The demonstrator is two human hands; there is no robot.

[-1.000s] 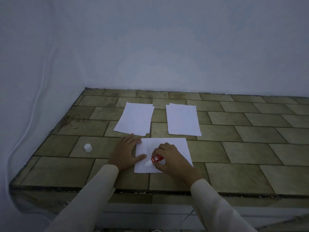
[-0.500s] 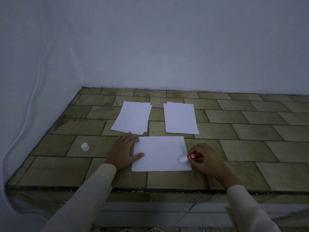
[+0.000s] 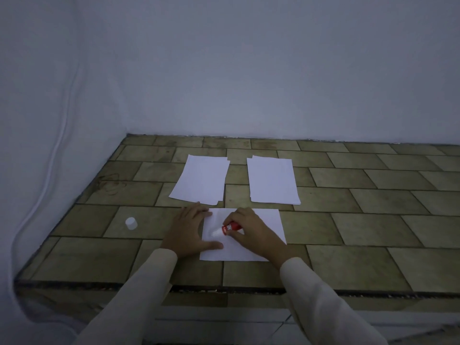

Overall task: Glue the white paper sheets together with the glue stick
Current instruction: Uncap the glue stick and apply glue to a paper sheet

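Note:
A white paper sheet (image 3: 270,221) lies flat on the tiled counter (image 3: 348,235) in front of me. My left hand (image 3: 189,230) rests flat on its left edge, fingers straight. My right hand (image 3: 251,229) grips a red glue stick (image 3: 230,227), whose white tip touches the sheet's left half. Two more stacks of white paper lie farther back: a left stack (image 3: 201,179) and a right stack (image 3: 272,180).
The glue stick's white cap (image 3: 131,223) stands on the counter to the left of my hands. White walls close the counter at the back and left, with a white cable (image 3: 56,150) running down the left wall. The counter's front edge is just below my forearms.
My right hand has slid the glue stick from the sheet's right edge back to its left half. The left hand has stayed on the sheet's left edge.

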